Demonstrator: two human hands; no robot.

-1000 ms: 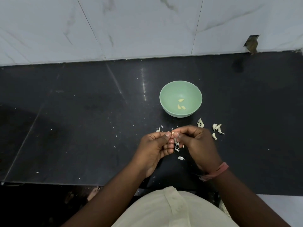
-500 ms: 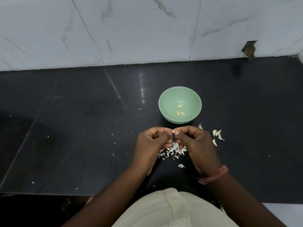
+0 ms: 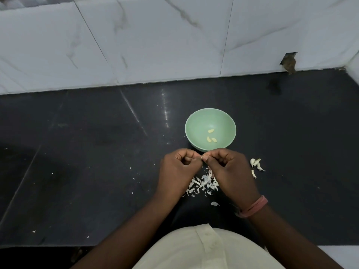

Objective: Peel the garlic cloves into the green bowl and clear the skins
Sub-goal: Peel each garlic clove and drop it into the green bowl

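Both hands (image 3: 206, 169) have crept nearer the green bowl (image 3: 223, 121); pinch unchanged

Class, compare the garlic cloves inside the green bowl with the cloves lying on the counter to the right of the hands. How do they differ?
The cloves in the green bowl look yellowish and smooth, seemingly peeled; the cloves on the counter look white and papery. Three lie in the bowl; the others lie on the black counter. Both groups are small and untouched.

three peeled cloves (image 3: 211, 137), one green bowl (image 3: 196, 121)
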